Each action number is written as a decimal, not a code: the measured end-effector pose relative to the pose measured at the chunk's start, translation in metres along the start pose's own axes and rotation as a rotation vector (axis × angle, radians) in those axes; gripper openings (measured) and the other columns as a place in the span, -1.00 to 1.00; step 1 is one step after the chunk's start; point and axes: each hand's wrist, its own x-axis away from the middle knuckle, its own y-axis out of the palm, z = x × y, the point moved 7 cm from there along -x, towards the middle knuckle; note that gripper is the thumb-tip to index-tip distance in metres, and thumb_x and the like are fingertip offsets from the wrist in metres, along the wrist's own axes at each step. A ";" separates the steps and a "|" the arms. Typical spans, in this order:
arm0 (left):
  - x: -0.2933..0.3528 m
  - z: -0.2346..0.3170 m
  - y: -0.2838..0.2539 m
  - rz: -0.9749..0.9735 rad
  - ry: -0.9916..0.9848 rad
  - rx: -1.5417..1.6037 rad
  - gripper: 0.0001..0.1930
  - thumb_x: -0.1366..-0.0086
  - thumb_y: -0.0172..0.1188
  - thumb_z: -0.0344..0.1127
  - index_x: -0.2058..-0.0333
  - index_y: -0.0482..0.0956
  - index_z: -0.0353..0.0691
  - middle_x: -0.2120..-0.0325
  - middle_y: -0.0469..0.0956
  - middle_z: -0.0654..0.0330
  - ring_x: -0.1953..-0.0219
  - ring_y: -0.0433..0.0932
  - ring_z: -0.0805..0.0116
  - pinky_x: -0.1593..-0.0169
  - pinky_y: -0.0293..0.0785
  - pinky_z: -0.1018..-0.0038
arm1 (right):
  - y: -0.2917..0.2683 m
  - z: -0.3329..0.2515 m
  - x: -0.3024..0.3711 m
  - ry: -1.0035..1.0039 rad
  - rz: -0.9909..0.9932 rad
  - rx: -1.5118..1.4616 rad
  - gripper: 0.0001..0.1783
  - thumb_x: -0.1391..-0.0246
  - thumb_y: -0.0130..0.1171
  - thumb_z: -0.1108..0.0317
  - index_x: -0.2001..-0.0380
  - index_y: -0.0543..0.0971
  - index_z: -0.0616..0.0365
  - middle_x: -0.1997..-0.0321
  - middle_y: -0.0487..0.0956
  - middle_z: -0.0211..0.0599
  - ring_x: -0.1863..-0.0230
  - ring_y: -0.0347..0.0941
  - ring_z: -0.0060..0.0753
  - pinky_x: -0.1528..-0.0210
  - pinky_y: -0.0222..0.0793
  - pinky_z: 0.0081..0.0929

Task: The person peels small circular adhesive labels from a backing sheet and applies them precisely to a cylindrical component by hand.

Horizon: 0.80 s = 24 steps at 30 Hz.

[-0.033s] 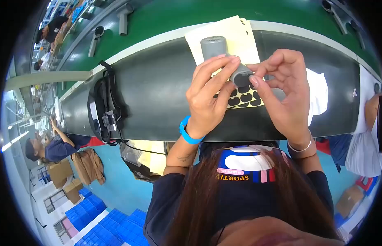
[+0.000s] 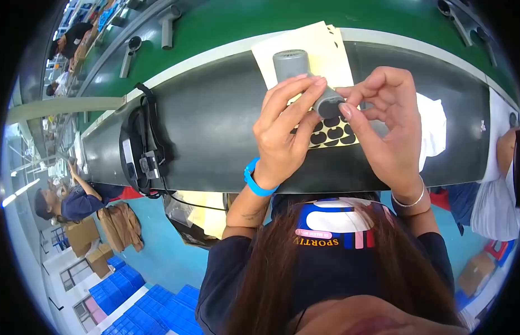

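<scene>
A grey hair dryer (image 2: 289, 67) is in my left hand (image 2: 285, 125), fingers wrapped round its handle. The wide barrel with a grille on its end points away. The handle's dark round end (image 2: 330, 107) is turned toward me. At that end's right edge, my right hand (image 2: 388, 120) has thumb and forefinger closed together. Whatever they pinch is too small to make out. Beneath the hands lie pale yellow sheets (image 2: 265, 53). The nearest sheet bears rows of black round stickers (image 2: 334, 133), partly covered by my hands.
A black strapped device (image 2: 138, 153) with a cable lies left on the dark table (image 2: 215, 128). White material (image 2: 433, 125) is at right. Beyond the table's pale rim, more hair dryers (image 2: 168, 28) lie on a green belt (image 2: 226, 25). Other people sit at left and right.
</scene>
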 end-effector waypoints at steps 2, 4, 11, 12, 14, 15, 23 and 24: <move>0.000 0.000 0.000 0.000 0.003 -0.002 -0.49 0.11 0.20 -0.69 0.09 0.62 -0.23 0.15 0.57 0.10 0.04 0.51 0.09 0.03 0.48 0.32 | 0.000 0.000 0.000 0.006 0.008 -0.004 -0.63 -0.02 0.18 0.63 0.15 0.28 0.22 0.31 0.51 -0.30 0.17 0.57 -0.50 0.33 0.45 -0.67; 0.000 -0.002 0.000 -0.003 0.004 -0.006 -0.49 0.12 0.20 -0.69 0.09 0.62 -0.24 0.15 0.57 0.10 0.04 0.51 0.09 0.03 0.48 0.32 | 0.001 0.000 0.000 0.032 0.004 -0.044 -0.63 -0.02 0.17 0.65 0.15 0.27 0.22 0.30 0.49 -0.31 0.16 0.56 -0.50 0.31 0.46 -0.68; -0.001 0.000 -0.001 -0.002 -0.001 -0.002 -0.49 0.11 0.20 -0.68 0.09 0.62 -0.22 0.15 0.57 0.11 0.04 0.51 0.09 0.04 0.48 0.32 | 0.000 0.000 0.001 0.014 -0.010 -0.089 -0.62 -0.04 0.14 0.67 0.14 0.25 0.22 0.29 0.46 -0.32 0.13 0.56 -0.47 0.28 0.47 -0.69; 0.000 -0.001 -0.001 -0.001 -0.003 -0.002 -0.49 0.11 0.20 -0.68 0.09 0.62 -0.22 0.15 0.57 0.12 0.04 0.51 0.09 0.04 0.48 0.32 | 0.000 0.000 0.000 0.015 -0.004 -0.074 -0.62 -0.04 0.15 0.67 0.14 0.25 0.22 0.29 0.46 -0.32 0.14 0.57 -0.47 0.28 0.47 -0.68; -0.001 -0.001 -0.001 -0.001 -0.005 -0.002 -0.49 0.11 0.20 -0.68 0.09 0.62 -0.22 0.15 0.57 0.12 0.04 0.51 0.09 0.04 0.48 0.32 | 0.000 0.000 0.000 0.016 0.003 -0.058 -0.62 -0.03 0.15 0.67 0.14 0.25 0.22 0.30 0.47 -0.31 0.14 0.57 -0.47 0.28 0.47 -0.68; -0.001 -0.001 -0.001 0.000 -0.006 -0.001 -0.49 0.11 0.20 -0.68 0.09 0.62 -0.22 0.15 0.57 0.12 0.04 0.51 0.09 0.04 0.48 0.32 | 0.000 0.000 0.000 0.012 0.002 -0.051 -0.62 -0.03 0.15 0.67 0.14 0.25 0.22 0.31 0.48 -0.30 0.14 0.57 -0.46 0.29 0.47 -0.68; 0.000 -0.002 -0.001 0.002 -0.009 0.001 -0.49 0.11 0.21 -0.67 0.09 0.62 -0.22 0.15 0.57 0.12 0.04 0.51 0.09 0.04 0.48 0.32 | 0.001 0.001 0.000 0.086 -0.017 -0.023 -0.63 -0.08 0.16 0.60 0.13 0.22 0.18 0.32 0.53 -0.25 0.09 0.55 -0.36 0.13 0.46 -0.63; 0.000 -0.002 0.000 0.002 -0.009 0.004 -0.49 0.11 0.21 -0.67 0.09 0.62 -0.22 0.15 0.57 0.12 0.04 0.51 0.09 0.03 0.48 0.32 | 0.001 0.000 0.000 0.045 -0.005 -0.019 -0.63 -0.05 0.16 0.63 0.14 0.24 0.20 0.33 0.52 -0.27 0.11 0.57 -0.40 0.22 0.47 -0.65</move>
